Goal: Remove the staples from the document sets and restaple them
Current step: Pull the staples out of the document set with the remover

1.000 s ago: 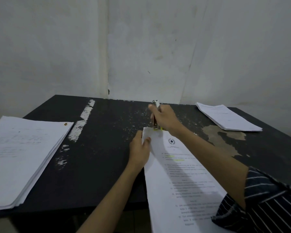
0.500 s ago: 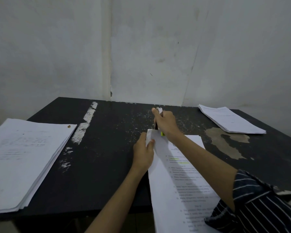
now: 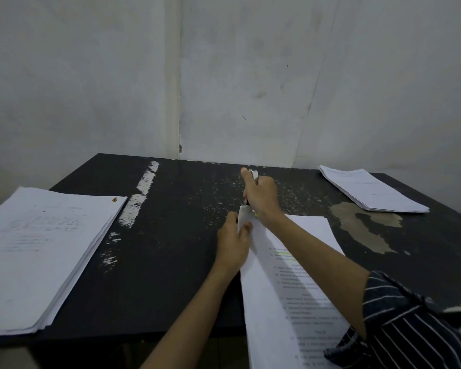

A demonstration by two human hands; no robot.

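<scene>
A white printed document set (image 3: 282,294) lies on the black table (image 3: 176,251), hanging over its near edge. My left hand (image 3: 233,246) pinches the set's raised top-left corner. My right hand (image 3: 261,198) grips a small metal stapler (image 3: 254,175), held upright with its lower end at that corner. Most of the stapler is hidden inside my fist, and the staple itself cannot be seen.
A thick pile of papers (image 3: 40,251) sits at the table's left edge with a small brown speck at its far corner. A thinner stack of documents (image 3: 367,190) lies at the far right. Worn patches mark the tabletop. White walls stand close behind.
The corner of the set has been lifted and folded more upright between my left fingers. My right hand with the stapler stays at that corner.
</scene>
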